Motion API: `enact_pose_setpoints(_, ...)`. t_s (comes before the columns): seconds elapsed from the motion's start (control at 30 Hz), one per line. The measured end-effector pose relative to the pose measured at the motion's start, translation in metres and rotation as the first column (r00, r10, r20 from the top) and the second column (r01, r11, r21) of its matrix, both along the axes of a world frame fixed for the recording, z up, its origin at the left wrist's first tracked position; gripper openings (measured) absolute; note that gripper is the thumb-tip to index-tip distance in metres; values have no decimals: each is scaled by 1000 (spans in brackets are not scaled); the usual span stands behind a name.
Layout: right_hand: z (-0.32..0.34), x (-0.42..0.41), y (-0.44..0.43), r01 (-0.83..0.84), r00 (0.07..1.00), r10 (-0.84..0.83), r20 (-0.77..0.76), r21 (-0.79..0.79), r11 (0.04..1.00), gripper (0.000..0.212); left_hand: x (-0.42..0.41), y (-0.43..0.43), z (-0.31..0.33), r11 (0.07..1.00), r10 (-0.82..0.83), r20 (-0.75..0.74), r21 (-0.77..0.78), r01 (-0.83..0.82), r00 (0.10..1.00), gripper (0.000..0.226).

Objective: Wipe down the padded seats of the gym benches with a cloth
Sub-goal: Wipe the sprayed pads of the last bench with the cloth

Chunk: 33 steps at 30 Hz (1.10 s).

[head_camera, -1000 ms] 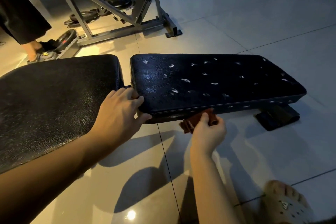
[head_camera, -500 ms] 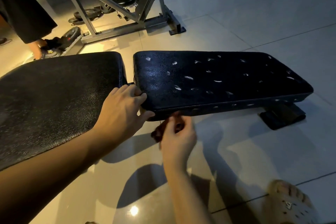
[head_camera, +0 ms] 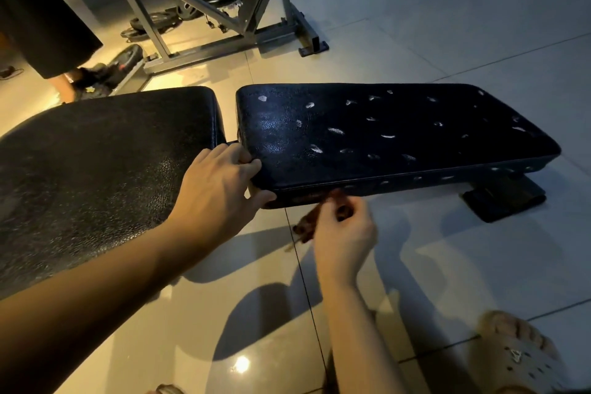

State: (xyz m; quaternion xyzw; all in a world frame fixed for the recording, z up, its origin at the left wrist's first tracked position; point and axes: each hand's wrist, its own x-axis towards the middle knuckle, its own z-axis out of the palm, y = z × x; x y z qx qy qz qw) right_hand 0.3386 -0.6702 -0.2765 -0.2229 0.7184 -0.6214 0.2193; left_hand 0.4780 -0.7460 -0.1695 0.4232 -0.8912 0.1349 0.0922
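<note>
While the left hand curls over the near corner of the scuffed seat pad, thumb against its side, the right hand pinches a reddish cloth. The cloth is blurred and sits at 9 o'clock of that hand, just below the pad's front edge. The front side looks like the stretch in hand. It would go best with the cloth pressed flat against that side and drawn in one long pass toward 3 o'clock, the left hand bracing the pad. The bigger back pad lies at 9 o'clock, beside the seat pad but apart.
</note>
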Motion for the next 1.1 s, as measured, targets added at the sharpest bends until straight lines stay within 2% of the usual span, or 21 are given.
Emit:
enact_pose_setpoints(0.07, -3, -8, -1, 67, 998, -67, -1, 13, 998, 11, 0, 2, -1, 1000, 2, -11, 1, -2, 1000, 52)
enact_pose_setpoints(0.1, -1, 1, -1, 36, 999, -37, -36, -5, 999, 12, 0, 2, -1, 1000, 1, -10, 1, -1, 1000, 52)
enact_pose_setpoints(0.2, 5, 38, 4, -189, 964, 177, -199, -45, 981, 16, 1, 1, -1, 1000, 4, -9, -2, -4, 1000, 52)
enact_pose_setpoints(0.23, 2, 37, 5, -210, 950, 193, -244, -46, 977, 14, 2, 1, -1, 1000, 7, -6, -1, -7, 1000, 52)
enact_pose_setpoints(0.4, -4, -14, 0, 37, 992, -36, -119, 8, 999, 10, -1, 3, -2, 1000, 4, -18, -13, -4, 1000, 52)
enact_pose_setpoints(0.47, 0, 4, 1, -35, 987, 33, -157, -10, 999, 8, 0, 3, -3, 1000, -2, -21, -15, 2, 1000, 51)
enact_pose_setpoints(0.57, 2, 40, 7, -248, 919, 225, -324, -31, 968, 19, 1, 1, -3, 1000, -1, -11, -22, 0, 1000, 50)
enact_pose_setpoints(0.6, 1, 37, 7, -252, 912, 227, -341, -29, 967, 18, 0, 1, -2, 1000, 1, -10, -22, -1, 1000, 49)
enact_pose_setpoints(0.7, -7, -1, 1, -63, 981, 61, -184, -5, 998, 8, 0, 2, -2, 1000, -5, -27, -23, 4, 1000, 49)
enact_pose_setpoints(0.77, -10, -15, -1, 25, 994, -23, -104, 13, 1000, 7, 0, 2, -3, 1000, -6, -26, -21, 5, 1000, 50)
enact_pose_setpoints(0.83, -4, 3, -1, -13, 988, 13, -151, 3, 1000, 8, 0, 2, -5, 1000, -8, -19, -24, 7, 1000, 49)
enact_pose_setpoints(0.93, 7, 40, 5, -234, 929, 208, -306, -50, 971, 17, 2, -1, -6, 999, -8, -25, -34, 7, 1000, 45)
enact_pose_setpoints(0.97, 5, 37, 5, -245, 919, 216, -330, -47, 968, 16, 2, -1, -6, 999, -13, -29, -37, 12, 1000, 44)
enact_pose_setpoints(1.1, -9, -12, -3, -8, 991, 8, -134, -2, 1000, 6, 1, 0, -6, 999, -21, -41, -37, 19, 999, 45)
